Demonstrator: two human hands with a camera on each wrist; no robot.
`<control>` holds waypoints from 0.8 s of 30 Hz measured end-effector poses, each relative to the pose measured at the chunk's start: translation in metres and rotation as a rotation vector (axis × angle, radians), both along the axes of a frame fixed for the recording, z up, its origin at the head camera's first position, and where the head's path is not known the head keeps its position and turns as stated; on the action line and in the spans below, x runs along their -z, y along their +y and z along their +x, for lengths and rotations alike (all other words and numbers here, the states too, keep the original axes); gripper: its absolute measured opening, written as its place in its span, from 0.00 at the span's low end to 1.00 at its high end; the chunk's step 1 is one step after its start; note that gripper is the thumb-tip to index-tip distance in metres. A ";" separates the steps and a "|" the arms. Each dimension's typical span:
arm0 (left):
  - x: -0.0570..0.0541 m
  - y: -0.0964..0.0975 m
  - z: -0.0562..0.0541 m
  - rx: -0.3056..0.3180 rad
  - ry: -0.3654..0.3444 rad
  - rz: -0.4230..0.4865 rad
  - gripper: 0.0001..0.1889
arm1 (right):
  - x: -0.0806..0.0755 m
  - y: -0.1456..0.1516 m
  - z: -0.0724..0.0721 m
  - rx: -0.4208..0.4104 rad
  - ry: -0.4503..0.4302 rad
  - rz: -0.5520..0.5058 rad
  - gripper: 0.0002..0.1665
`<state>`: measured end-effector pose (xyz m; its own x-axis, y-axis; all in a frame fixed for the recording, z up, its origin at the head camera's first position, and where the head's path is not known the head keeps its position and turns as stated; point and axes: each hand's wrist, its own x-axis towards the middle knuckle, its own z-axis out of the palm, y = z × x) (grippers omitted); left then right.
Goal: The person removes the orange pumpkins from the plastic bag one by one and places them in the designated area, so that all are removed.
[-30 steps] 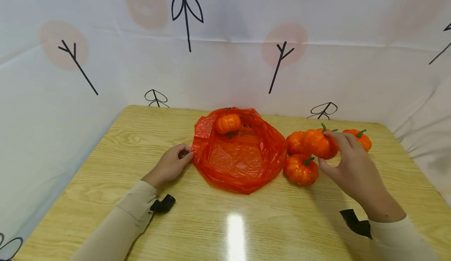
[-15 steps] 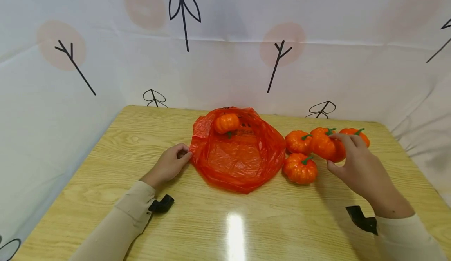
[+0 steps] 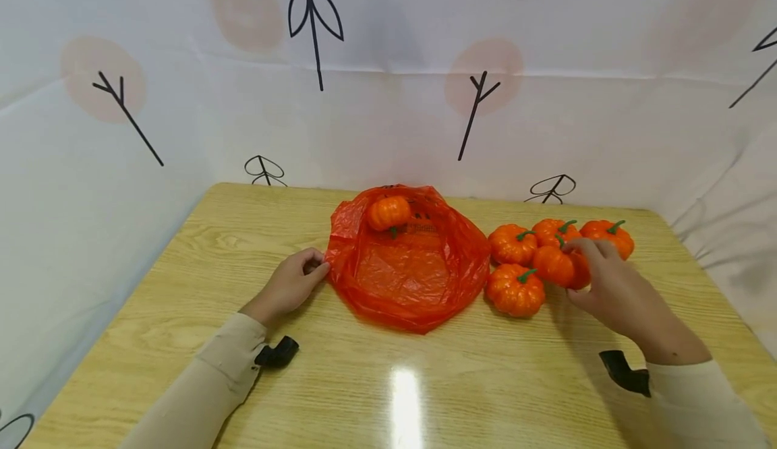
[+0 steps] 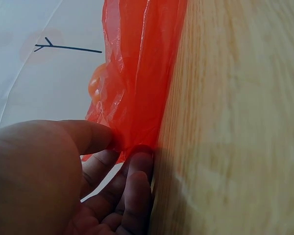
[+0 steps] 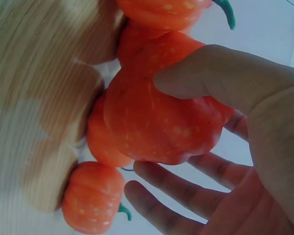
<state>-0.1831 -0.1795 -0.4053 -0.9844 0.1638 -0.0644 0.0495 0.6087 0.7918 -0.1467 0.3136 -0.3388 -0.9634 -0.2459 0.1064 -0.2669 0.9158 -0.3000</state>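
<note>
An opened red plastic bag [image 3: 419, 314] lies on the table with its mouth facing up. One small orange pumpkin [image 3: 390, 213] sits inside, at the bag's back left. My left hand [image 3: 294, 282] pinches the bag's left edge between thumb and fingers; the left wrist view shows the film [image 4: 137, 98] there. My right hand [image 3: 619, 297] holds another orange pumpkin [image 5: 161, 112], with the thumb on one side and fingers on the other. In the head view this pumpkin [image 3: 554, 265] partly hides others behind it. Whether it touches the table is unclear.
Several more orange pumpkins with green stems cluster right of the bag: a front one [image 3: 516, 291], one behind it [image 3: 512, 244], a back one [image 3: 552, 229] and a far right one [image 3: 612, 234]. A patterned white cloth [image 3: 388, 125] hangs behind the wooden table [image 3: 340, 388].
My right hand has moved the held pumpkin slightly right and toward me, uncovering the pumpkins behind it. The left hand and the bag stay in place.
</note>
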 end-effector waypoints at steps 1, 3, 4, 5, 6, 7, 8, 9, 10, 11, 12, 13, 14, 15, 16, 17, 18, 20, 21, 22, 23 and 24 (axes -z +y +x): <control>0.000 0.000 0.000 -0.002 -0.002 0.001 0.08 | 0.002 0.001 -0.001 -0.006 0.002 -0.003 0.37; 0.000 0.000 0.000 -0.005 -0.002 -0.002 0.08 | 0.006 0.002 -0.002 -0.011 0.000 -0.011 0.36; 0.001 0.000 0.000 -0.007 -0.004 -0.004 0.08 | 0.007 0.003 -0.003 -0.010 -0.006 -0.014 0.35; 0.001 0.000 0.000 -0.010 -0.004 -0.003 0.08 | 0.009 0.004 -0.004 -0.009 -0.013 -0.016 0.35; 0.000 0.001 0.000 -0.011 -0.006 -0.002 0.08 | 0.010 0.004 -0.005 -0.005 -0.023 -0.019 0.34; 0.000 0.001 0.000 -0.012 -0.006 -0.003 0.08 | 0.012 0.005 -0.005 -0.002 -0.029 -0.019 0.34; 0.000 0.001 -0.001 -0.011 -0.005 -0.003 0.08 | 0.013 0.006 -0.006 -0.001 -0.038 -0.023 0.34; 0.000 0.001 -0.001 -0.010 -0.003 -0.003 0.08 | 0.014 0.007 -0.007 0.002 -0.042 -0.023 0.34; 0.000 0.001 -0.001 -0.008 -0.001 -0.004 0.08 | 0.015 0.007 -0.007 0.001 -0.048 -0.025 0.34; 0.000 0.001 -0.001 -0.006 0.002 -0.003 0.08 | 0.016 0.008 -0.007 -0.002 -0.050 -0.027 0.35; 0.000 0.001 -0.002 -0.004 0.004 -0.005 0.08 | 0.017 0.009 -0.007 -0.001 -0.050 -0.030 0.35; 0.000 0.001 -0.002 -0.003 0.005 -0.008 0.08 | 0.018 0.009 -0.008 -0.003 -0.045 -0.031 0.35; 0.000 0.001 -0.001 -0.001 0.003 -0.010 0.08 | 0.018 0.009 -0.008 -0.002 -0.053 -0.031 0.35; 0.000 0.001 -0.001 -0.001 0.001 -0.012 0.08 | 0.019 0.009 -0.007 0.001 -0.058 -0.031 0.35; 0.000 0.001 -0.001 -0.001 -0.002 -0.014 0.08 | 0.019 0.009 -0.007 -0.001 -0.069 -0.033 0.35; 0.000 0.001 -0.001 -0.003 -0.006 -0.014 0.08 | 0.019 0.008 -0.007 -0.004 -0.072 -0.034 0.35; 0.001 0.001 -0.001 -0.005 -0.009 -0.013 0.08 | 0.019 0.007 -0.007 -0.007 -0.073 -0.035 0.35; 0.001 0.000 0.000 -0.007 -0.009 -0.009 0.08 | 0.019 0.006 -0.007 -0.014 -0.088 -0.038 0.35; 0.001 0.000 0.000 -0.009 -0.009 -0.007 0.08 | 0.018 0.006 -0.007 -0.018 -0.093 -0.042 0.36; 0.001 0.000 -0.001 -0.011 -0.009 -0.003 0.08 | 0.018 0.005 -0.006 -0.021 -0.098 -0.045 0.36; 0.001 0.000 -0.001 -0.012 -0.008 -0.002 0.08 | 0.017 0.005 -0.006 -0.022 -0.104 -0.049 0.36; 0.001 0.000 -0.001 -0.011 -0.009 -0.002 0.08 | 0.016 0.004 -0.006 -0.017 -0.119 -0.049 0.37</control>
<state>-0.1837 -0.1792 -0.4063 -0.9855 0.1532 -0.0732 0.0362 0.6107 0.7910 -0.1524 0.3181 -0.3547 -0.9657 -0.2595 0.0039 -0.2420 0.8949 -0.3749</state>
